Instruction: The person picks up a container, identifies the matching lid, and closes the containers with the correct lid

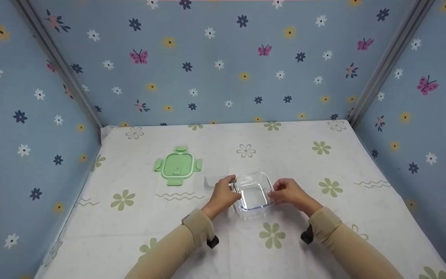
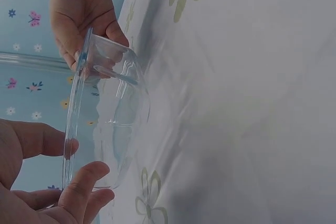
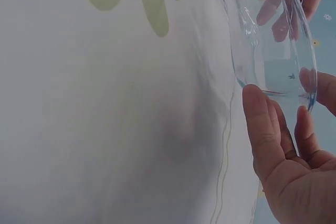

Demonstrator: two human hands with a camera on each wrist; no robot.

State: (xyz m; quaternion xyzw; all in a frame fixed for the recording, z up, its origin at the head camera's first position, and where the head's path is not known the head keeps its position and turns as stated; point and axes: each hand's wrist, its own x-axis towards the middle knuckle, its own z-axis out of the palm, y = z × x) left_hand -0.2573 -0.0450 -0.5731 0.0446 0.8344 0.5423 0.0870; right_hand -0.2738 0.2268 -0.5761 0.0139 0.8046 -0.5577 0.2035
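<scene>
Left grip (image 1: 225, 193) and right grip (image 1: 289, 195) pinch opposite sides of the clear container (image 1: 253, 193) between them, seemingly a two-handed handling step calling next for level support, bench (image 1: 242, 252) contact being unclear, with a green lid (image 1: 177, 166) beyond the left grip.

No text, label, brand, number or sign can be read, neither on the clear square glass container (image 1: 254, 195) below the head view's centre nor on the green plastic lid (image 1: 177, 164) left of it.
</scene>
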